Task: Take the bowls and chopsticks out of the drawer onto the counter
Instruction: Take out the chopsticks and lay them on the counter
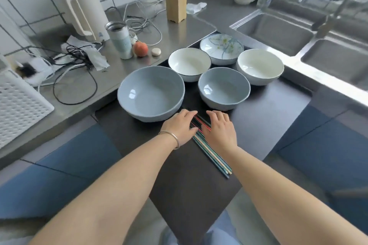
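Observation:
The pulled-out drawer [264, 109] has a dark floor and holds several bowls. A large blue bowl [150, 93] sits front left, a smaller blue bowl [224, 88] beside it, two white bowls [189, 64] [260, 66] behind, and a flowered bowl [221, 48] at the back. A bundle of coloured chopsticks [214, 156] lies on the drawer floor in front of the bowls. My left hand [180, 127] and my right hand [219, 128] rest palm-down on either side of the bundle's far end, fingers touching the sticks. Neither hand has lifted them.
On the steel counter [175, 32] stand a wooden chopstick holder [176, 6], a kettle [84, 9], a tumbler [119, 40], a peach [140, 49] and tangled cables [79, 59]. A white rack [18, 105] sits at the left, a double sink [278, 32] at the right.

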